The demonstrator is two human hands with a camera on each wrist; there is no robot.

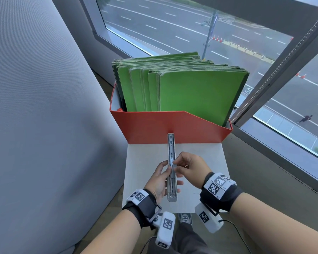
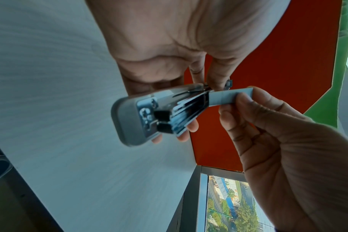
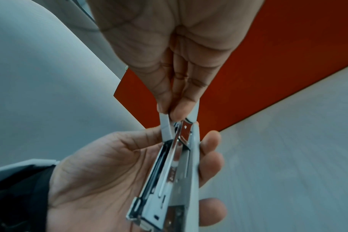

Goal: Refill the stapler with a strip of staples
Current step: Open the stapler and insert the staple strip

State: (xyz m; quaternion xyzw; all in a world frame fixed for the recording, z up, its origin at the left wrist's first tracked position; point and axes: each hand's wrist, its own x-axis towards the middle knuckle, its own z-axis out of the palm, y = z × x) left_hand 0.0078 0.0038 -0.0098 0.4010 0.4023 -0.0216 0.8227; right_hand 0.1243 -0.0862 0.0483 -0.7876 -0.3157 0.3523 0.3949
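My left hand (image 1: 161, 178) grips a long grey stapler (image 1: 171, 143), opened out flat, above the white table (image 1: 200, 158). The metal staple channel faces up. A short grey staple strip (image 1: 173, 171) is pinched by my right hand (image 1: 182, 166) and rests on the channel near its middle. From the left wrist, the strip (image 2: 224, 97) sits at the rail's end of the stapler (image 2: 129, 119), with the right hand (image 2: 240, 105) on it. In the right wrist view the right hand (image 3: 169, 109) holds the strip (image 3: 166, 127) against the stapler (image 3: 169, 180), which lies in the left hand (image 3: 109, 164).
A red box (image 1: 173, 125) full of upright green folders (image 1: 191, 92) stands at the table's far edge, just beyond the stapler's tip. A grey curved wall (image 1: 44, 107) runs along the left. A window frame (image 1: 283, 74) and sill lie to the right.
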